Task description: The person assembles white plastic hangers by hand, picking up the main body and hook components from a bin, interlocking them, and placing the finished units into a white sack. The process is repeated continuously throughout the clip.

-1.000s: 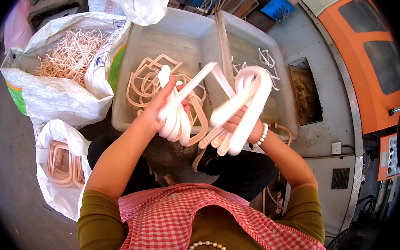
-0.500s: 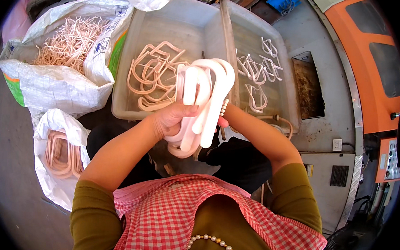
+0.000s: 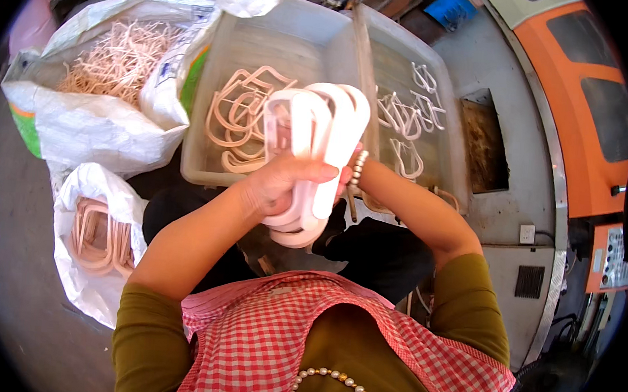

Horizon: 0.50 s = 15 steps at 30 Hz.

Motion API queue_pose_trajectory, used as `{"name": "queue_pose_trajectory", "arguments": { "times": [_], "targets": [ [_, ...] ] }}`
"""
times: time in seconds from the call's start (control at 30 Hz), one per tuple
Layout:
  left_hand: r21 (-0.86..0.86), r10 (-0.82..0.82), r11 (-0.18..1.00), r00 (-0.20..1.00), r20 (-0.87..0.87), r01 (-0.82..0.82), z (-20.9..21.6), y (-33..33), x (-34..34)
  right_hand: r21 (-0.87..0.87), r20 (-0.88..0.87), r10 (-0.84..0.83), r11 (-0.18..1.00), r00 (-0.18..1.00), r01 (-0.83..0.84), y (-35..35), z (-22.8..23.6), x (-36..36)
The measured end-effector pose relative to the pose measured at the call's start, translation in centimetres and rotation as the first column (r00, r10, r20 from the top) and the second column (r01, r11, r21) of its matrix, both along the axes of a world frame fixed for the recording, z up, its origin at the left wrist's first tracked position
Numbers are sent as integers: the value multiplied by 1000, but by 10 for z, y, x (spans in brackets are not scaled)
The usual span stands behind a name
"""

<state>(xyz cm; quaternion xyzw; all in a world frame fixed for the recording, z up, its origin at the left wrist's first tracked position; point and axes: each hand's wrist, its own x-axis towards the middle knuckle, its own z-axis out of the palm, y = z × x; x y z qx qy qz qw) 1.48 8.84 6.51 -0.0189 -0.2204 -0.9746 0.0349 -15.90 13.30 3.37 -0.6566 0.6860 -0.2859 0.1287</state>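
Observation:
In front of me is a stack of pale pink, bent plastic loops [image 3: 307, 134], glossy and rounded at the ends. My left hand [image 3: 293, 184] is closed around its left side, thumb laid across the front. Mostly hidden behind the right side of the stack is my right hand [image 3: 346, 175], its visible fingers curled against the loops below a bead bracelet. Beyond the hands, more pink loops [image 3: 236, 116] lie loose in a translucent plastic tub [image 3: 288, 36].
A second tub [image 3: 442, 150] at right holds several thin pale loops [image 3: 405, 119]. At left stand a large woven sack [image 3: 110, 126] of thin pink scraps [image 3: 124, 62] and a small white bag [image 3: 82, 286] of stacked loops [image 3: 99, 237]. An orange-and-grey machine [image 3: 555, 132] stands far right.
The held loops have come closer together, with the long one at right now more nearly in line with the others. My right fingers show higher beside the stack. The view has shifted slightly.

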Motion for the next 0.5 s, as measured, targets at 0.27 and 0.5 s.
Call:
{"name": "queue_pose_trajectory", "arguments": {
  "times": [0.27, 0.5],
  "targets": [
    [61, 226, 974, 945, -236, -218, 48, 1, 29, -310, -364, -201, 947, 909, 85, 27, 60, -31],
    [0, 703, 586, 509, -497, -810, 68, -8, 145, -318, -289, -237, 938, 927, 141, 12, 53, -19]
  ]
}}
